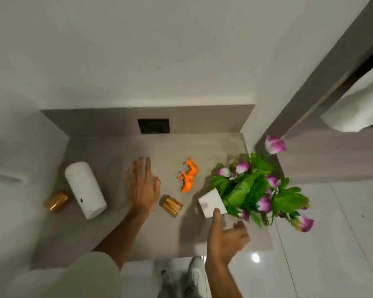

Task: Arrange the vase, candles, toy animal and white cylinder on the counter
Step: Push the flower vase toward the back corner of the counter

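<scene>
Grey counter (108,229), head view. Left hand (143,186) hovers flat and empty between white cylinder (85,189) and near candle (171,205); second candle (56,201) far left. Right hand (225,237), open, thumb touching the vase (212,202), likely steadying it. Toy animal (188,177) stands centre.

single head view; we look steeply down from close above the counter (121,229), facing the wall, floor at bottom edge.
</scene>
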